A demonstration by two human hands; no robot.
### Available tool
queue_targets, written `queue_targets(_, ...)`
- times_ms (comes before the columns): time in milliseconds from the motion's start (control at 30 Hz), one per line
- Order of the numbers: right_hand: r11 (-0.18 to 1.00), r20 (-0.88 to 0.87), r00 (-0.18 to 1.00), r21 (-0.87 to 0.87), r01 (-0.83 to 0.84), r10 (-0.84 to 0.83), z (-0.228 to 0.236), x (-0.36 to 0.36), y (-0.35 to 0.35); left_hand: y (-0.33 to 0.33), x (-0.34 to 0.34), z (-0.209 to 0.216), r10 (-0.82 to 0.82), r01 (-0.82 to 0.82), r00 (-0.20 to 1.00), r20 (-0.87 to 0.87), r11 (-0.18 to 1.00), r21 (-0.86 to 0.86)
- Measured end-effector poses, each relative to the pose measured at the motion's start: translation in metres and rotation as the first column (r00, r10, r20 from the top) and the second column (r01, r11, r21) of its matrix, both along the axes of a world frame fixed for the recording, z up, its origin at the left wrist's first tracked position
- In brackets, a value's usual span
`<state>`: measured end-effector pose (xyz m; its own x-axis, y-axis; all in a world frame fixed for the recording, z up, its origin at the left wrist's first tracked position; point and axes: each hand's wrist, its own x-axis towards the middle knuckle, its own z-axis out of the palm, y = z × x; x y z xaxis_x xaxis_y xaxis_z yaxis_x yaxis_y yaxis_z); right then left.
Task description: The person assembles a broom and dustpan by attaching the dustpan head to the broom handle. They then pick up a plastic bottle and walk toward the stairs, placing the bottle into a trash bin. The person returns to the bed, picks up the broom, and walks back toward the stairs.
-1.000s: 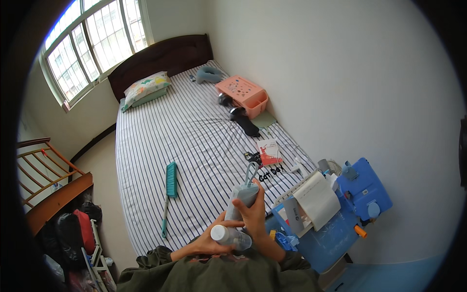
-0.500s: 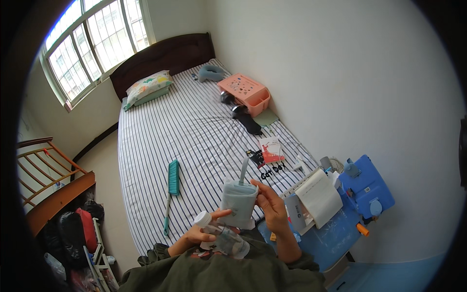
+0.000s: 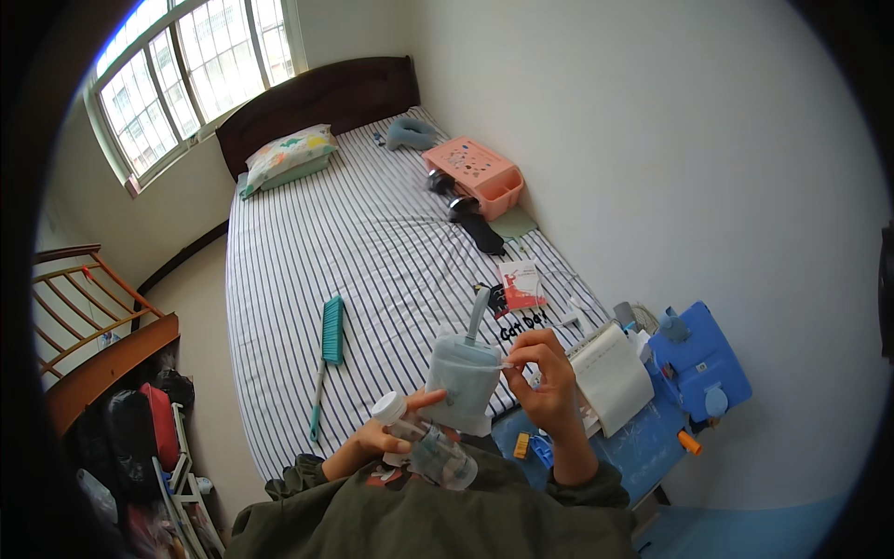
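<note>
Pale blue strapped block [image 3: 464, 382] in view, I saw it upright over the near edge of the striped bed [image 3: 279, 279], its strap pointing far. A teal brush [image 3: 332, 331] lay left of it on the sheet, and a red-and-white booklet [image 3: 523, 284] lay farther off to the right. At near right, a blue tabletop [image 3: 633, 452] carried an open notebook [image 3: 610, 382]; the right forearm hid part of that tabletop from me. The left hand [image 3: 382, 438] gripped a white-capped clear bottle [image 3: 433, 449], tilted, its index finger across the block's face; its hold behind I could not tell. The right hand [image 3: 543, 377], wrist raised, pinched a thin pale strip [image 3: 506, 364] at the block's right edge.
</note>
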<state>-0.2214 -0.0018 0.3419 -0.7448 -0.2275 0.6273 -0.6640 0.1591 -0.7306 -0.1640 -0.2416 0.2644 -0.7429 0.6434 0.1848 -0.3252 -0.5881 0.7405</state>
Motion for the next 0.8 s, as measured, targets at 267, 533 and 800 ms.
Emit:
queue_targets(267, 0.989, -0.01, 0.991, -0.058, -0.134, 0.134, -0.009, 0.002, 0.002, -0.004, 0.002, -0.004, 0.018, -0.019, 0.999, -0.03, 0.999, -0.036)
queue_targets(533, 0.977, 0.168, 0.969, -0.141, -0.159, 0.182, -0.01, 0.006, -0.001, -0.004, 0.002, 0.007, 0.055, -0.062, 0.993, -0.102, 0.996, -0.062)
queue_targets(800, 1.0, 0.006, 1.0, -0.006, -0.028, 0.028, 0.013, 0.008, -0.007, -0.006, 0.002, 0.017, 0.068, -0.101, 0.975, -0.21, 0.983, -0.154)
